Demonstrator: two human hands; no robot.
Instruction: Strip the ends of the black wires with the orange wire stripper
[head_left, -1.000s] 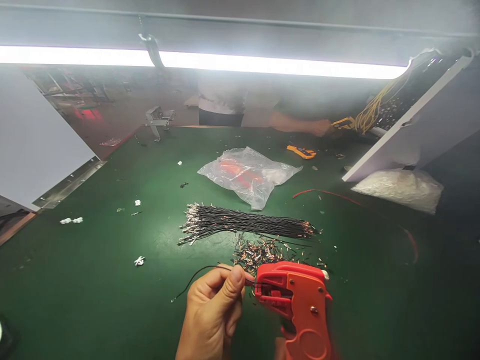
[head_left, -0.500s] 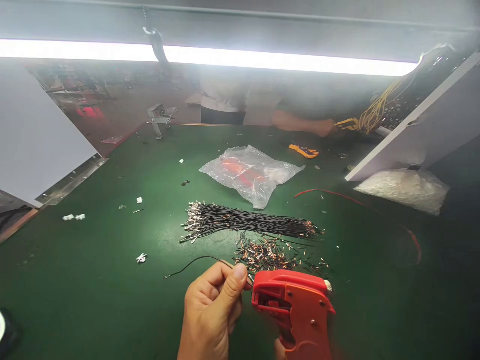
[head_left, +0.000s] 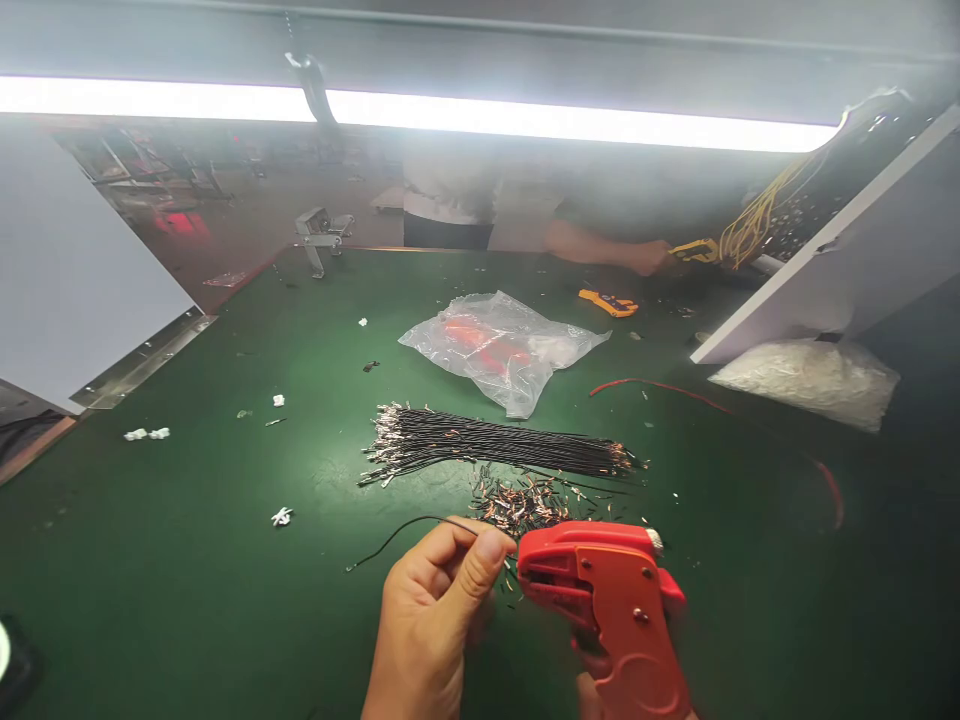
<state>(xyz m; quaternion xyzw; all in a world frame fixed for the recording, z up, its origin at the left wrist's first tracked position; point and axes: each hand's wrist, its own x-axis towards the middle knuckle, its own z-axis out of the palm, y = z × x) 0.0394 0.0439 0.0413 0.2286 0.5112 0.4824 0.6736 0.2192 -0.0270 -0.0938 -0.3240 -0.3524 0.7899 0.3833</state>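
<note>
My left hand (head_left: 442, 610) pinches a thin black wire (head_left: 397, 527) between thumb and forefinger. One end of the wire trails out to the left; its other end points at the jaws of a red wire stripper (head_left: 600, 590). My right hand (head_left: 589, 695) is wrapped round the stripper's handle, mostly hidden behind it at the bottom edge. Whether the jaws grip the wire is hard to tell. Just beyond lies a heap of black and copper wire offcuts (head_left: 517, 500). Behind the heap rests a bundle of black wires (head_left: 495, 440) with metal terminals at the left and copper tips at the right.
A clear plastic bag (head_left: 517, 375) with something red inside lies past the bundle. Yellow pliers (head_left: 609, 303), a red wire (head_left: 660, 383) and white bits (head_left: 281, 517) are on the green table (head_left: 187, 580). Across it, another person's hand (head_left: 649, 257) holds a yellow tool.
The stripper has shifted slightly right and tilted, its trigger side now more open to view. My left hand and the wire have moved a little to the right as well.
</note>
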